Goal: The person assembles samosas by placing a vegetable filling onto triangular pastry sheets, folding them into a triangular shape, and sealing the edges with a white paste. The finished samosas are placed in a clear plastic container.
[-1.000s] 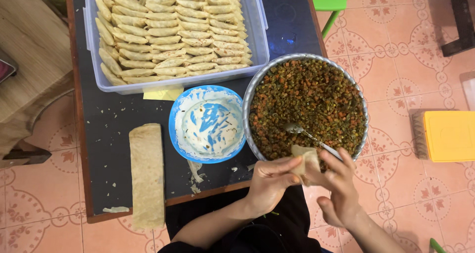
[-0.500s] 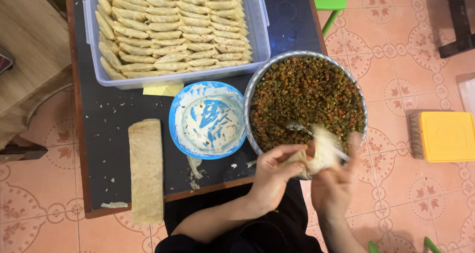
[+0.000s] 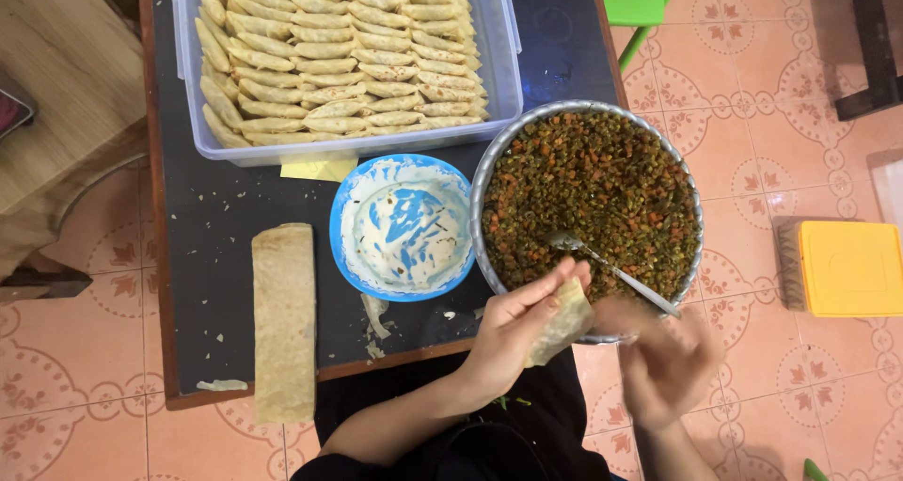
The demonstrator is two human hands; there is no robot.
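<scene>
- Since half a second ago, my right hand [image 3: 670, 361] has dropped below the bowl [image 3: 489, 175] rim, blurred; I cannot tell its grip.
- Left hand [image 3: 513, 326] pinches the wrapper [image 3: 562, 319], touching the rim.
- Spoon [image 3: 611, 269] handle slants toward my right hand, the nearer one.

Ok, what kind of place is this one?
Probably a home or small kitchen for hand-made snacks: a low table on patterned floor tiles, a tub of folded pastries, a filling bowl, and a wrapper in the left hand.
</scene>
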